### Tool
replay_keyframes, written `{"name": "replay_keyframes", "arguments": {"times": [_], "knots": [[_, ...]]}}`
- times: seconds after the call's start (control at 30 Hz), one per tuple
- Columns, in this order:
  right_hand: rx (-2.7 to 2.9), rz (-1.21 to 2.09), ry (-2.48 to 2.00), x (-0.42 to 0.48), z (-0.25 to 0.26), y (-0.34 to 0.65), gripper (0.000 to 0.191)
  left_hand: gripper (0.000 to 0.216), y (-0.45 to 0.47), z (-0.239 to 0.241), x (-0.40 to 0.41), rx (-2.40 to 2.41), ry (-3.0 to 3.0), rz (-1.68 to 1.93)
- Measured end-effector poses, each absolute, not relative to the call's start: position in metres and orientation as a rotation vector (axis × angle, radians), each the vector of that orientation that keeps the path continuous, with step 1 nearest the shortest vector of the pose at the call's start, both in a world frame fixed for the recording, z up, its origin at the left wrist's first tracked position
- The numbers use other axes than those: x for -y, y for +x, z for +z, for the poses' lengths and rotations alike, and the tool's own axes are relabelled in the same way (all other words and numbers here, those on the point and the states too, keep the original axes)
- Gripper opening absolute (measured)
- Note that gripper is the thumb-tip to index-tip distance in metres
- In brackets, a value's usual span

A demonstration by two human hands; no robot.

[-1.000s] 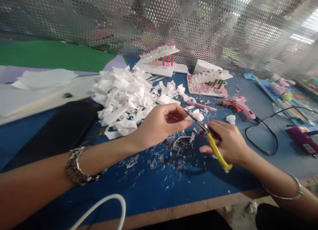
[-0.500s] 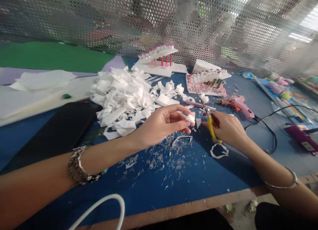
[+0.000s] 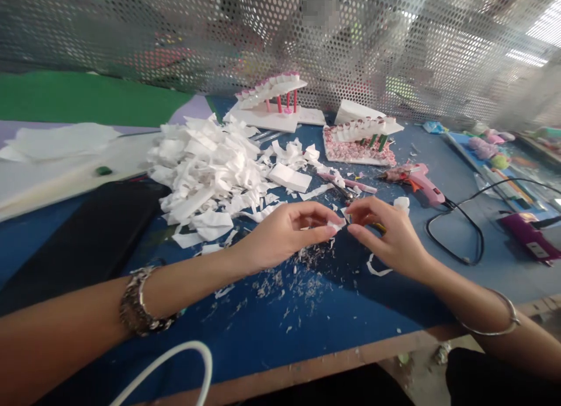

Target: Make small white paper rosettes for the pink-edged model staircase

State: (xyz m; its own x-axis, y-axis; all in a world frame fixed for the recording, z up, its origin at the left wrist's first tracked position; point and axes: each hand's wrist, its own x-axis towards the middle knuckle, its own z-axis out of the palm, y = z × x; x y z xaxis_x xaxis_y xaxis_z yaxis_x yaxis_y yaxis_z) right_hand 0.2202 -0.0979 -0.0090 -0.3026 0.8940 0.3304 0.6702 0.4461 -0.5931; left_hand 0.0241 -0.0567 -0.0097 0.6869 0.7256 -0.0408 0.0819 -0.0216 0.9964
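Observation:
My left hand [image 3: 291, 233] pinches a small folded piece of white paper [image 3: 336, 225] between thumb and fingertips. Just to its right, my right hand [image 3: 390, 233] has thumb and fingers parted, close to the paper with a small gap. Nothing shows in its grasp. Scissors lie on the table behind the right hand, their yellow handle [image 3: 379, 226] mostly hidden by it. A thin white paper ring [image 3: 377, 267] lies partly under the right hand. Paper shavings [image 3: 280, 286] are scattered below the left hand.
A heap of white paper strips [image 3: 210, 166] spreads left of centre. Behind stand two small stair models, one on red posts [image 3: 279, 104], one on a red-speckled base [image 3: 357, 152]. A pink glue gun [image 3: 423, 184] with a black cord and a black flat object [image 3: 87, 236] flank the hands.
My right hand has let go of the scissors, which now lie on the table, and has moved left towards the paper. My left hand still holds the paper piece, slightly lower.

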Motion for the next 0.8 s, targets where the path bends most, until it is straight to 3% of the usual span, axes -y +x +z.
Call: {"name": "replay_keyframes", "arguments": {"times": [0.13,0.37,0.57,0.8], "knots": [[2.048,0.658,-1.252,0.1002,-0.0119,0.2153,0.013,0.021,0.0252,-0.0099,0.0599,-0.687,1.657,0.602],[2.027,0.591,-1.258,0.1019,-0.0102,0.2140,0.012,0.032,0.0252,-0.0139,0.0648,-0.689,1.663,0.612],[1.964,0.768,-1.264,0.1025,-0.0098,0.2125,0.014,0.031,0.0261,-0.0132,0.0656,-0.709,1.687,0.612],[1.962,0.733,-1.255,0.1042,-0.0095,0.2116,0.009,0.024,0.0269,-0.0147,0.0638,-0.698,1.604,0.548]]}}
